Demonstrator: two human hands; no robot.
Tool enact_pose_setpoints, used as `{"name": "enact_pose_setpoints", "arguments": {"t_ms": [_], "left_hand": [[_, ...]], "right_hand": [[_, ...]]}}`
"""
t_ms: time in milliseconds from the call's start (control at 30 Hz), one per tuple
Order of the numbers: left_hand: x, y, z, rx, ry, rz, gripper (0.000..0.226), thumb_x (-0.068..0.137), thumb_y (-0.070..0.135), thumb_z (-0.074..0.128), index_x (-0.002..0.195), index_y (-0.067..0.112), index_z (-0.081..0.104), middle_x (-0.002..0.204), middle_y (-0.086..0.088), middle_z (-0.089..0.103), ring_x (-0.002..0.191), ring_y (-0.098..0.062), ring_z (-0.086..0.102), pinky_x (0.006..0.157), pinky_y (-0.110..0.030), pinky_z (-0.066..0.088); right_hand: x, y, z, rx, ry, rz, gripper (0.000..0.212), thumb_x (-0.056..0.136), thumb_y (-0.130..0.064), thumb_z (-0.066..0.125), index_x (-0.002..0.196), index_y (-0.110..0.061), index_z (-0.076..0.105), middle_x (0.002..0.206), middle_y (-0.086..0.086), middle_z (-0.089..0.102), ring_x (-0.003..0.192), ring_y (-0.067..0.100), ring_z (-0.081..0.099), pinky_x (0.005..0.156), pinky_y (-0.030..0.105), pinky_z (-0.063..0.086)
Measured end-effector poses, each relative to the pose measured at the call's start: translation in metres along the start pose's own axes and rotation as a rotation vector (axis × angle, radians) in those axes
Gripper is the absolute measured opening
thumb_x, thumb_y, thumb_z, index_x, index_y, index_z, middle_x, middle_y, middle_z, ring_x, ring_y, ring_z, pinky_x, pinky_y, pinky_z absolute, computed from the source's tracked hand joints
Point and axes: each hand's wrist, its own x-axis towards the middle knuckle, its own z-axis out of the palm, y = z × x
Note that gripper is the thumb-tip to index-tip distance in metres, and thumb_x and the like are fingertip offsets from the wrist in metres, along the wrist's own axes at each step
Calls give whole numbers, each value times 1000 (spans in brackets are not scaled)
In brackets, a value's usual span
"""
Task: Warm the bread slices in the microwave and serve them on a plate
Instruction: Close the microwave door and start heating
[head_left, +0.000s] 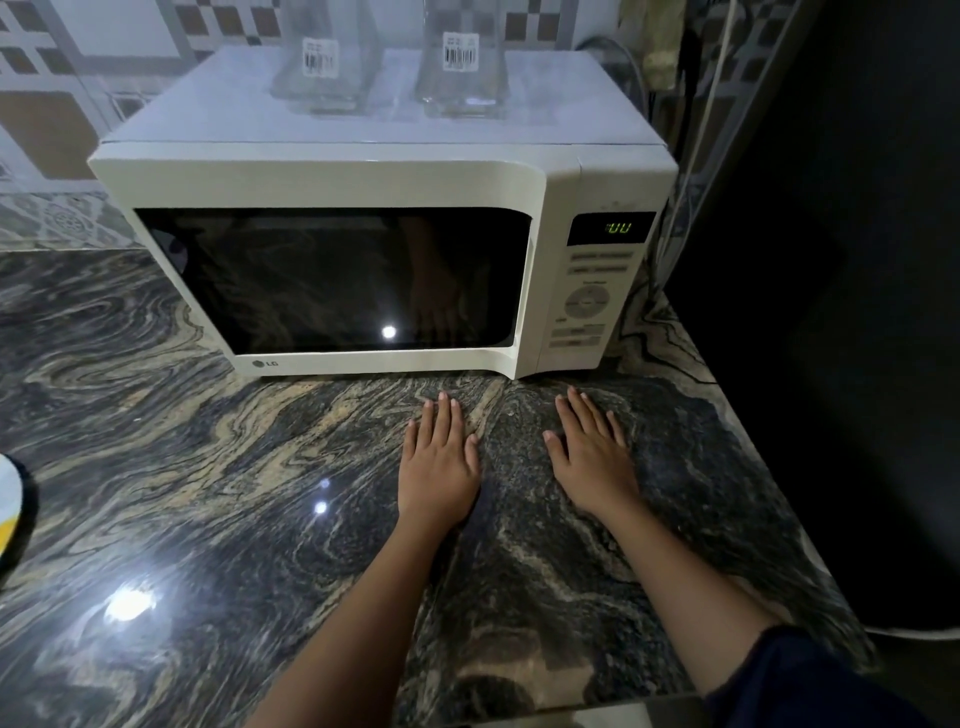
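Open countertop (208, 467) before closed microwave (363, 260); jars (457, 62) on top.

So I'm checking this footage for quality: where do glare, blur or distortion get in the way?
Head view: bright lamp reflections glare on the counter at lower left and on the microwave door glass; the dark door hides the inside; the display digits and button labels are blurred; wide-angle bending bows the microwave's edges; the right side falls into deep shadow; both hands, left and right, are well lit.
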Motion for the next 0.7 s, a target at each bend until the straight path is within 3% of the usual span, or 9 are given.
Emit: {"name": "enact_pose_setpoints", "arguments": {"t_ms": [133,233,333,433,533,700], "left_hand": [[-1,1,-1,-7,-4,-6,60,96,38,5,150,14,1,159,-2,-3,146,-16,-10,118,-35,-7],[-1,1,-4,-13,-1,-4,57,98,38,9,150,14,2,159,-2,-2,146,-15,-9,119,-35,-6],[-1,1,-4,-35,1,-2,56,100,36,16,150,15,2,159,-1,-3,146,-14,-10,119,-35,-5],[0,1,-3,-48,9,-4,56,99,37,17,150,17,2,159,0,-3,145,-14,-10,120,-35,-5],[1,0,-2,-51,12,-7,57,99,38,16,150,17,2,159,0,-2,145,-13,-9,119,-35,-5],[1,0,0,-56,19,-10,73,84,48,-6,150,19,3,159,1,-1,145,-12,-9,120,-35,-5]], "right_hand": [[4,0,-3,157,55,45,53,97,-41,37,146,-23,28,157,-7,19,145,13,16,118,35,7],[15,-4,-8,587,169,231,49,93,-30,53,139,-17,39,143,1,44,133,21,40,108,32,28],[32,-8,-22,901,318,383,52,90,-20,60,135,-5,41,137,12,48,128,26,46,102,31,36],[53,-6,-40,865,376,393,58,87,-23,64,136,-3,40,136,15,47,127,26,46,99,31,39],[65,0,-44,829,390,335,56,84,-26,68,130,-6,44,128,14,54,119,28,52,98,40,47],[67,-1,-45,892,457,338,43,81,-16,71,114,2,50,117,18,59,107,26,58,85,27,47]]}}
